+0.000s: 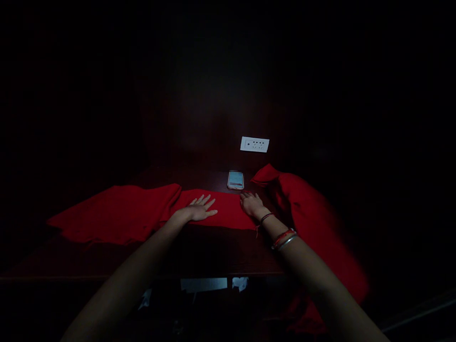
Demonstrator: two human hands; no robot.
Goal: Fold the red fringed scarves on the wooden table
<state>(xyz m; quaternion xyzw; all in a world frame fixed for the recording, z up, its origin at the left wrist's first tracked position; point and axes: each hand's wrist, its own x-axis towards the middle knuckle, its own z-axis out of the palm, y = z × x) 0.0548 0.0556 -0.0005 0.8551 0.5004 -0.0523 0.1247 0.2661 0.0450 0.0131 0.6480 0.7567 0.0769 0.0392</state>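
A red cloth (230,209) lies on the dark table, its middle part spread as a flat strip. My left hand (201,209) rests palm down on this strip, its fingers spread. At the strip's right end lies my right hand (251,204), also palm down, with the fingers stretched forward. Wider, looser red fabric (117,211) extends to the left, with a fold near my left wrist. On the right, more red fabric (313,213) is heaped and hangs over the table's front edge. Whether all the fabric is one piece, I cannot tell.
A phone (235,180) with a lit screen lies just behind the cloth. Behind it, a white socket plate (254,144) is fixed to the dark wall. Pale items (204,284) show below the table's front edge. The surroundings are very dark.
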